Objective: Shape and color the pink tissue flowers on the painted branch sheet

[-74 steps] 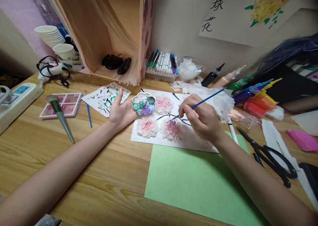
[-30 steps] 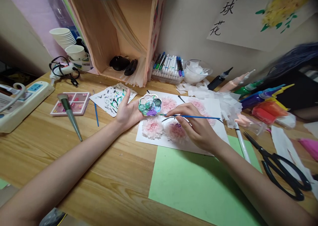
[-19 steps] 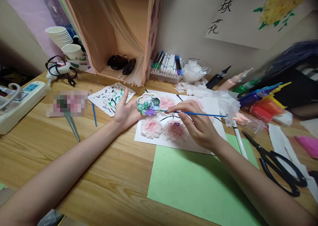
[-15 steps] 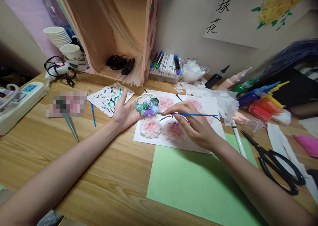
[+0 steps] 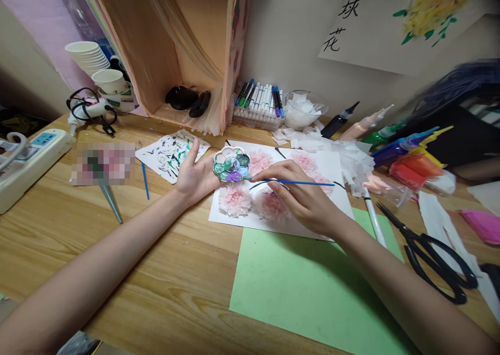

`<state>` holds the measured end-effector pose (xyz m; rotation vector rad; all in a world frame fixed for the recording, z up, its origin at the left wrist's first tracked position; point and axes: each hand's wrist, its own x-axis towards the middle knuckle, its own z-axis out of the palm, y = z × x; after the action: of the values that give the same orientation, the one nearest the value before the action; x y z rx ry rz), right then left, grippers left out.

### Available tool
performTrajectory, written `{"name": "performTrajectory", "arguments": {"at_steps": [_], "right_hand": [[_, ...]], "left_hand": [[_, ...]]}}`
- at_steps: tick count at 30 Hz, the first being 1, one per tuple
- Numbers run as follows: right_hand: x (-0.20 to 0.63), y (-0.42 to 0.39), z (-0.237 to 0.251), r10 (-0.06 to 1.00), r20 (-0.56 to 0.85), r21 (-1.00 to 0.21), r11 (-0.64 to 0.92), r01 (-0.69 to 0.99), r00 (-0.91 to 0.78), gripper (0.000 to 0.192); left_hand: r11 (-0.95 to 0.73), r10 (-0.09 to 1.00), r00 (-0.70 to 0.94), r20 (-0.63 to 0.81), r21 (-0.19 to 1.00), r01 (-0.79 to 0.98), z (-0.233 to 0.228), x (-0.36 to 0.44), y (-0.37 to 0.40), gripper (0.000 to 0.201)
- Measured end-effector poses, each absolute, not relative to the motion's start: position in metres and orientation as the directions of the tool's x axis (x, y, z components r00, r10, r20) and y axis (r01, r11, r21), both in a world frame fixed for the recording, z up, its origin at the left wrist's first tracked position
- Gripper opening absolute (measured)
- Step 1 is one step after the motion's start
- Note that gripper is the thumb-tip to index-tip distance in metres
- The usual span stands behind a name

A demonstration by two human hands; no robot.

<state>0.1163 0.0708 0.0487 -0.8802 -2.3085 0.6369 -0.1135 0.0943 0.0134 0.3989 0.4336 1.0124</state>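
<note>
We had swung the blue brush (image 5: 297, 182) from the pink tissue flowers (image 5: 269, 205) back to the flower-shaped palette (image 5: 231, 164), its tip dipping into purple paint. Our right hand (image 5: 302, 201) pinched the brush; our left hand (image 5: 194, 175) cradled the palette above the white sheet (image 5: 336, 188), reloading colour.

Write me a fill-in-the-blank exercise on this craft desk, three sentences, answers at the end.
1. The left hand holds a small flower-shaped paint palette, and the brush tip rests in its ____ paint.
2. The right hand holds a thin paintbrush with a ____ handle.
3. The black-handled scissors lie to the right of a ____ sheet of paper on the wooden desk.

Missing words: purple; blue; green
</note>
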Motion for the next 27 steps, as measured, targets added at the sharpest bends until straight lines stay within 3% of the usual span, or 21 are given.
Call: {"name": "performTrajectory", "arguments": {"at_steps": [10,16,19,27], "right_hand": [[0.118,0.073,0.050,0.709,0.365,-0.591,0.677,0.439,-0.603,0.026],[0.128,0.074,0.067,0.741,0.538,-0.612,0.671,0.419,-0.401,0.024],[0.136,0.075,0.074,0.764,0.554,-0.653,0.646,0.396,-0.332,0.025],[0.142,0.078,0.077,0.663,0.504,-0.527,0.744,0.411,-0.554,0.024]], "left_hand": [[0.472,0.875,0.454,-0.170,0.511,-0.719,0.013,-0.114,0.094,0.077],[0.467,0.875,0.461,-0.150,0.512,-0.721,0.011,-0.115,0.095,0.078],[0.470,0.874,0.466,-0.142,0.493,-0.732,0.010,-0.115,0.096,0.075],[0.471,0.875,0.464,-0.140,0.466,-0.749,0.012,-0.113,0.096,0.076]]}}
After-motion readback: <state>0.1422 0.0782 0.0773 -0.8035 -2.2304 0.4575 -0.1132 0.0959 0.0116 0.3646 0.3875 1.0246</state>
